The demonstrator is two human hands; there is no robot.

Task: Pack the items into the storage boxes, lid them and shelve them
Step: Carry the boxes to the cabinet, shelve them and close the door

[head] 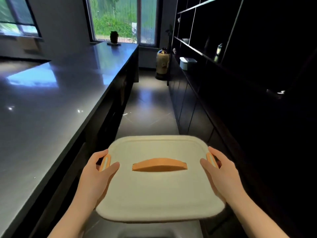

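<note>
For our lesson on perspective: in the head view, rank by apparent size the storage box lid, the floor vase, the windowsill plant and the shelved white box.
1. Storage box lid, nearest the camera
2. Floor vase
3. Shelved white box and windowsill plant: alike, unranked

Distance distorts all of these.

I see a cream-white box lid [159,189] with an orange handle [159,164] in its middle. Small orange clips sit at its 9 o'clock [105,162] and 3 o'clock [210,158] edges. At my 10 o'clock the counter [51,103] is shiny grey. At 2 o'clock the shelves [223,66] are black, with a white box [187,63] on them. The floor [151,107] is grey.
</note>
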